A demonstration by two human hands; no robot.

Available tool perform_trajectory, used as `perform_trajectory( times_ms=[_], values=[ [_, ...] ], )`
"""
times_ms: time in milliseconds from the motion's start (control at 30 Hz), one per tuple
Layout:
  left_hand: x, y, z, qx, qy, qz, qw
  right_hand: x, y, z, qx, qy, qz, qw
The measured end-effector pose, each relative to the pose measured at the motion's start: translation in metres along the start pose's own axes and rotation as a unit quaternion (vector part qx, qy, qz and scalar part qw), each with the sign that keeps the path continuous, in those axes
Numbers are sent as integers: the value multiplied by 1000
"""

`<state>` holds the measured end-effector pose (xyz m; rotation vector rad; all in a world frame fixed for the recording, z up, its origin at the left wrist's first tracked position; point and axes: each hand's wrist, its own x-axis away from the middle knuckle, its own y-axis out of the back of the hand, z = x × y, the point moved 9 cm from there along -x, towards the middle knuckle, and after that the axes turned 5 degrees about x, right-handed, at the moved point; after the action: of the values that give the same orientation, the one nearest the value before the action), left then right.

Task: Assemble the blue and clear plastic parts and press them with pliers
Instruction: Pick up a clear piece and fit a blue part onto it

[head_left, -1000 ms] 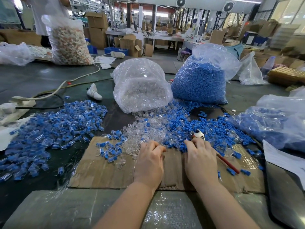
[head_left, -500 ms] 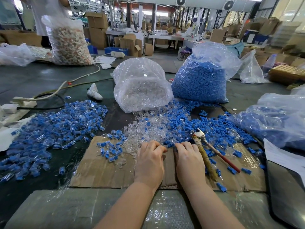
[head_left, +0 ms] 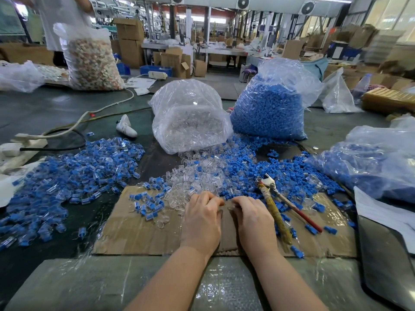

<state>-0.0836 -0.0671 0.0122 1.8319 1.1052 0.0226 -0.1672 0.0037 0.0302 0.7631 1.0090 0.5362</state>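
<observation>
Warehouse floor behind, cartons and benches, and up front a dark counter [head_left: 56, 113] buried in plastic. Far to the left of the hands sits the heap of joined blue-and-clear pieces [head_left: 74, 176], looking like the finished lot. Closer, just left of the left hand, a few more of them lie on the cardboard sheet [head_left: 139, 230]. Now the left hand [head_left: 202, 221]: knuckles up, fingers curled down at the near edge of the loose clear parts [head_left: 197, 176]; whether it has one pinched, I cannot tell. Right beside it, almost fingertip to fingertip, the right hand [head_left: 253, 221] is curled the same way, and something small and clear seems to sit at its fingertips, though it is too blurred to call.

Just right of that hand lie the pliers [head_left: 278, 207], flat on the cardboard, handles toward the person, nobody holding them. Beyond them spread the loose blue parts [head_left: 292, 173].

My read: this is the mating step, one blue and one clear part being brought together by hand. Next would call for the right hand to reach sideways for the pliers while the left keeps the pair aligned for the squeeze.
</observation>
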Motion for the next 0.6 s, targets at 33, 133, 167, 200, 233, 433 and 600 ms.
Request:
perform_trajectory(
  times_ms=[33, 133, 167, 200, 233, 433, 600],
  values=[
    [0, 0, -1, 2, -4, 1, 1000, 1, -3, 0, -24, 1, 13, 1000],
    [1, 1, -3, 24, -8, -3, 1000, 2, -6, 2, -87, 16, 32, 996],
    [1, 2, -3, 32, -6, -3, 999, 2, -5, 2, -105, 16, 33, 994],
    [1, 2, -3, 38, -4, 0, 999, 1, -4, 2, -120, 14, 35, 992],
    [1, 1, -3, 41, -2, 5, 999, 2, -3, 2, -131, 11, 39, 991],
    [-1, -2, 0, 29, 8, 16, 999, 2, -2, 0, -135, -3, 35, 990],
    [-2, -17, -5, -19, -29, 65, 997, 1, 3, -13, -95, -60, -3, 994]
  ],
)
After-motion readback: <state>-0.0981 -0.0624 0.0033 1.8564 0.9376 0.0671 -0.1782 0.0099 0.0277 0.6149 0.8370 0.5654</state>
